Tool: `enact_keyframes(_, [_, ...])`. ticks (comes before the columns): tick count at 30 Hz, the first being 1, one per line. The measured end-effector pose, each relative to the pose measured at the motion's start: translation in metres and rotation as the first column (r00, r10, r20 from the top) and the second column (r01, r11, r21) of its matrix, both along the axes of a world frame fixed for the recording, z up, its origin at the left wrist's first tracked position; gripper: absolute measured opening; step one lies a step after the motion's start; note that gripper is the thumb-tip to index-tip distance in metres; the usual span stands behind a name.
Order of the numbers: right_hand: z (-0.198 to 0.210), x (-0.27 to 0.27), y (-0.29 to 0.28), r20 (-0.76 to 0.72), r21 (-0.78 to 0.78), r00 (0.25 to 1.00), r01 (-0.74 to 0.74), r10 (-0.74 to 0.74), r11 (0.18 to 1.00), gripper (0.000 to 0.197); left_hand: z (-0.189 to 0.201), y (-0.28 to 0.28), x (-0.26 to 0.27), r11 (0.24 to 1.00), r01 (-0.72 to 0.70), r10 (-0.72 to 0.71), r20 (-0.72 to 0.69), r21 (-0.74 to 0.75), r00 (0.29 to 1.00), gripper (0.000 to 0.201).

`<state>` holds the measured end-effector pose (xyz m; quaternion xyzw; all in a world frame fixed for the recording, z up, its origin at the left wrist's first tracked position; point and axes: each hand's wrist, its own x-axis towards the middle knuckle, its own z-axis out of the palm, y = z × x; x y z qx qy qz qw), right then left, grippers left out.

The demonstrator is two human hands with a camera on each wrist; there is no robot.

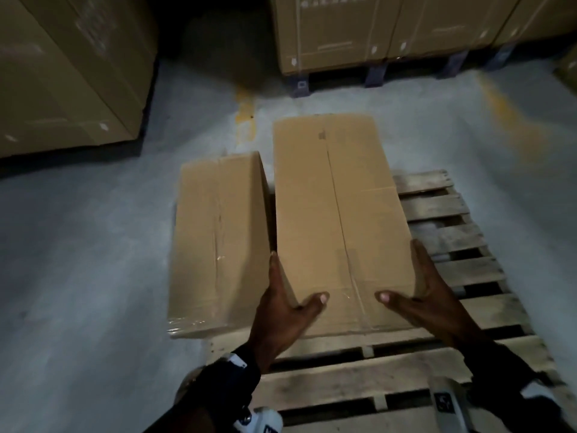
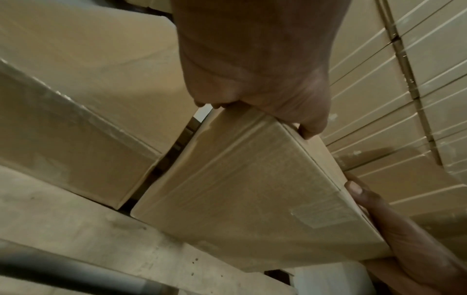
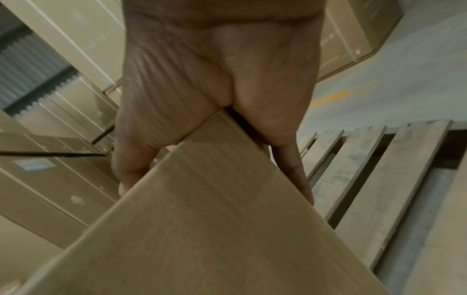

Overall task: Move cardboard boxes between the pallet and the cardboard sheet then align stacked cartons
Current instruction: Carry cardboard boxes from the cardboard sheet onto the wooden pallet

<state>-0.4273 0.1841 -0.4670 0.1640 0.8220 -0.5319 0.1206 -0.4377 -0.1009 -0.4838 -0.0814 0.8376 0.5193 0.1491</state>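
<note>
Box, near-end corners btwn left hand & right hand

Two plain brown boxes lie lengthwise, side by side with a narrow gap, on the slatted wooden pallet. Your left hand and right hand grip the larger box at its near corners. The smaller box, shiny with tape, lies at the pallet's left edge.

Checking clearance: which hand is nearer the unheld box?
Left. Left hand grips the held box on the side facing the unheld box; right hand grips its far side.
</note>
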Motion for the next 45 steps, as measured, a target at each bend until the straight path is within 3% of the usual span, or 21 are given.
enact_keyframes(3, [-0.03,-0.03,-0.006,-0.026,0.005,0.999,-0.038,0.038,0.999,0.124,-0.043,-0.003,-0.016,0.997,-0.058,0.058,0.002,-0.047,0.998,0.131])
enact_keyframes(6, [-0.053,-0.051,-0.009,-0.042,0.009,0.997,-0.067,0.067,0.998,0.119,-0.073,-0.005,-0.031,0.991,-0.104,0.099,-0.062,-0.089,0.993,0.114])
enact_keyframes(8, [-0.065,-0.06,-0.011,-0.028,0.014,0.997,-0.075,0.075,0.997,0.119,-0.083,-0.006,-0.039,0.986,-0.092,0.077,-0.113,-0.137,0.991,0.108])
enact_keyframes(10, [-0.077,-0.066,-0.013,-0.005,0.012,0.997,-0.083,0.083,0.996,0.115,-0.091,-0.008,-0.045,0.968,-0.031,0.002,-0.115,-0.249,0.993,0.12])
enact_keyframes(14, [-0.097,-0.072,-0.017,0.039,0.018,0.997,-0.065,0.064,0.998,0.122,-0.107,-0.016,-0.053,0.899,0.055,-0.091,-0.063,-0.435,0.994,0.135])
enact_keyframes(17, [-0.113,-0.071,-0.021,0.029,0.001,0.999,-0.046,0.046,0.999,0.115,-0.114,-0.019,-0.059,0.848,0.106,-0.145,-0.034,-0.52,0.989,0.139])
enact_keyframes(23, [-0.132,-0.073,-0.027,0.086,0.002,0.994,-0.066,0.066,0.998,0.128,-0.128,-0.029,-0.058,0.688,0.164,-0.264,-0.033,-0.707,0.964,0.136])
enact_keyframes(32, [-0.147,-0.062,-0.025,0.117,0.028,0.991,-0.062,0.059,0.998,0.128,-0.134,-0.057,-0.044,0.538,0.278,-0.512,-0.046,-0.796,0.858,0.108])
enact_keyframes(45, [-0.162,-0.065,-0.021,0.065,0.052,0.994,-0.092,0.088,0.994,0.128,-0.132,-0.077,-0.044,0.389,0.415,-0.722,0.007,-0.822,0.692,0.121])
